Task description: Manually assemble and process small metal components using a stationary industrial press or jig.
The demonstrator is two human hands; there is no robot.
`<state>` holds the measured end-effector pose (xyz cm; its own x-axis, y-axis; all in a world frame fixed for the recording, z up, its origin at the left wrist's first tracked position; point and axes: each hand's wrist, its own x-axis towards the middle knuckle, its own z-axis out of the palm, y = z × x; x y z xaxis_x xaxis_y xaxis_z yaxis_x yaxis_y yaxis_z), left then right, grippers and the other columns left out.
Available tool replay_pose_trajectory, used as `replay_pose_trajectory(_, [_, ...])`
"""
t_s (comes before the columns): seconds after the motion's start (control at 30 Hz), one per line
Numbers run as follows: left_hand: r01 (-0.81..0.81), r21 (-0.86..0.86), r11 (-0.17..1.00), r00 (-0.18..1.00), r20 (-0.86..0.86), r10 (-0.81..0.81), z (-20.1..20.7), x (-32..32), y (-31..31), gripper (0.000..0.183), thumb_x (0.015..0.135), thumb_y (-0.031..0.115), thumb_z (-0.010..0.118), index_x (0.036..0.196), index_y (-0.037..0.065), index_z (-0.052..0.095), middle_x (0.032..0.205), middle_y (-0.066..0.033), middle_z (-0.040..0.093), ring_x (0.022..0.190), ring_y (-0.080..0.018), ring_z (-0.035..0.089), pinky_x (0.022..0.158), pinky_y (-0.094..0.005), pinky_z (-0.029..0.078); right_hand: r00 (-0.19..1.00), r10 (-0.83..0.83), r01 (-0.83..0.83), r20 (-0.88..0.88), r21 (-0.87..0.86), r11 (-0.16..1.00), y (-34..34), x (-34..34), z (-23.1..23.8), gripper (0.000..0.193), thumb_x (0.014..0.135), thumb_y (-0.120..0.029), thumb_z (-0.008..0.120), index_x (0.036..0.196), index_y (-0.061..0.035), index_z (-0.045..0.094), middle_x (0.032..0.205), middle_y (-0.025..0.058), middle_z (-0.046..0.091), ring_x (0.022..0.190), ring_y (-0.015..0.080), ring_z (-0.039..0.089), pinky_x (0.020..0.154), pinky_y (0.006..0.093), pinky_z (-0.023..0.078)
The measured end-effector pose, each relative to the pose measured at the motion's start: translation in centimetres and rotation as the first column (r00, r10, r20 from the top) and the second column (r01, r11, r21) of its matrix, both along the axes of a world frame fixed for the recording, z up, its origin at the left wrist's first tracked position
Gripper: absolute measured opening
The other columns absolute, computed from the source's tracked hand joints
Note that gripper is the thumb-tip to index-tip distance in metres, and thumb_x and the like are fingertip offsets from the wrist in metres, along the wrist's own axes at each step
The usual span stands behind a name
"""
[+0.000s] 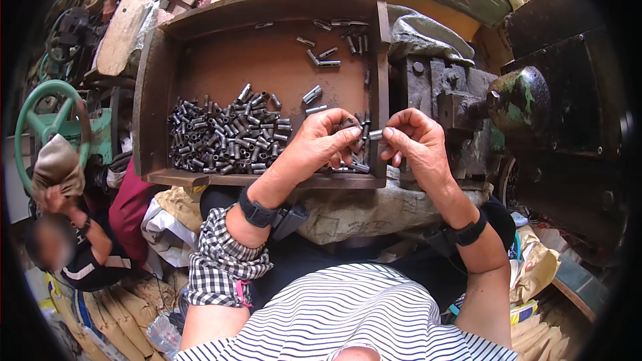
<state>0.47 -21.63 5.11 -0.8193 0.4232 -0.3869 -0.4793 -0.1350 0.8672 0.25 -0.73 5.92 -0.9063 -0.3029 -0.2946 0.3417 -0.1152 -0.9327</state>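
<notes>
My right hand [416, 142] pinches a short grey metal tube [376, 134] between thumb and fingertips, over the right wall of a wooden tray [227, 70]. Close beside it, my left hand [319, 142] is closed around a few similar dark metal tubes, partly hidden by its fingers. A heap of short metal tubes [231, 130] fills the tray's near left part. More tubes [328, 53] lie scattered toward the far right corner, and some sit beneath my left hand along the near right edge.
A dark, greasy machine with a rounded knob [518, 97] stands right of the tray. Sackcloth [374, 217] hangs below its near edge. At left are a green handwheel [50, 127] and another person [87, 247] holding a cloth. A wooden board [130, 20] leans at far left.
</notes>
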Motion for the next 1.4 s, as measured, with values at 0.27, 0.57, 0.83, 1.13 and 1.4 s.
replay_pose_trajectory(0.27, [-0.123,0.1,0.987,0.992,0.052,0.119,-0.5,0.3,0.5,0.015,0.087,0.012,0.057,0.099,0.003,0.058,0.074,-0.0019,0.061,0.052,-0.0034,0.052,0.043,-0.0152,0.043,0.999,-0.04,0.04,0.026,0.006,0.999,-0.4,0.3,0.0,0.015,0.088,-0.014,0.06,0.092,0.0002,0.055,0.072,0.0071,0.063,0.054,0.0106,0.063,0.039,0.0163,0.043])
replay_pose_trajectory(0.57, [-0.127,0.205,0.97,0.988,0.117,0.105,-0.8,0.5,0.8,0.014,0.088,0.012,0.057,0.098,0.003,0.058,0.073,0.0001,0.059,0.051,-0.0029,0.053,0.042,-0.0149,0.044,0.997,-0.042,0.046,0.062,-0.052,0.998,-0.3,0.3,-0.7,0.017,0.089,-0.015,0.059,0.094,0.0003,0.055,0.074,0.0082,0.064,0.057,0.0109,0.064,0.041,0.0167,0.045])
replay_pose_trajectory(0.83, [-0.062,0.17,0.984,0.994,0.1,0.045,-0.8,0.6,1.0,0.013,0.089,0.015,0.057,0.096,0.005,0.057,0.072,-0.0005,0.058,0.051,-0.0037,0.051,0.043,-0.0161,0.043,0.997,-0.078,0.077,-0.008,-0.052,0.996,-0.4,0.4,-0.7,0.023,0.087,-0.01,0.061,0.106,0.0009,0.055,0.079,0.0056,0.064,0.064,0.0097,0.064,0.046,0.0157,0.045])
replay_pose_trajectory(1.13, [-0.093,0.181,0.979,0.992,0.102,0.076,-0.6,0.5,0.9,0.013,0.089,0.016,0.057,0.095,0.005,0.057,0.07,-0.0011,0.058,0.051,-0.0038,0.052,0.043,-0.0158,0.043,0.987,-0.055,0.077,0.152,-0.148,0.986,0.1,0.3,0.2,0.022,0.084,-0.01,0.064,0.101,0.0016,0.054,0.075,0.0038,0.061,0.062,0.0107,0.064,0.045,0.0154,0.046])
replay_pose_trajectory(1.4, [-0.164,0.225,0.96,0.985,0.085,0.149,-0.9,0.5,0.8,0.012,0.09,0.014,0.057,0.096,0.004,0.056,0.072,-0.002,0.06,0.051,-0.0035,0.052,0.043,-0.0153,0.043,0.989,0.027,0.002,0.143,-0.199,0.98,0.3,0.0,-0.4,0.023,0.079,-0.004,0.067,0.098,0.0007,0.056,0.082,0.0053,0.063,0.072,0.0105,0.063,0.052,0.0167,0.049])
